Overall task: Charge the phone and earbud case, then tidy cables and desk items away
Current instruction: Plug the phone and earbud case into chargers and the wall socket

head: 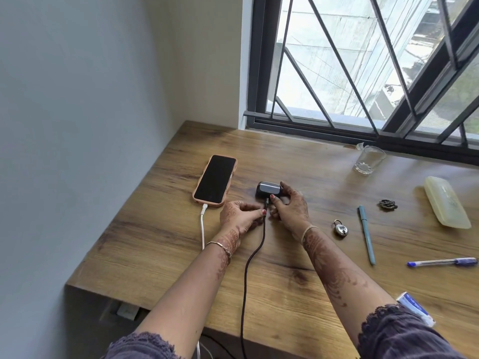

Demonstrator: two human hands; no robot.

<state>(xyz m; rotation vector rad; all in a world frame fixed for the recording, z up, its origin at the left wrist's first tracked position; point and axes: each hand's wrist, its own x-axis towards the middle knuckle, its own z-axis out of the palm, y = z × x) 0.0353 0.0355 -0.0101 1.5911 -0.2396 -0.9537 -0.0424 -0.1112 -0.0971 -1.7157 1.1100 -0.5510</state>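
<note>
1. The brown wood-grain desk (160, 255) carries everything before me.
2. Left: a black-screened phone in a pink case (214, 179), a white charging cable (202, 229) in its near end.
3. Middle: a dark grey earbud case (267, 189), with a black braided cable (252, 257) trailing toward me.
4. Right: a clear glass tumbler (369, 159) farthest back, a pale yellow plastic box (447, 202), a dark ornate brooch (388, 204), a round silver padlock (341, 229), a teal pen (366, 234), a blue ballpoint pen (442, 262).
5. Near right edge: a white-and-blue packet (414, 308).

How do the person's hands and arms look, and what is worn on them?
The left hand and right hand carry brown henna patterns up the forearms, and red nails. The left has a ring and thin gold bracelet; the right a pale band. Sleeves: dark grey, lacy edges.
</note>
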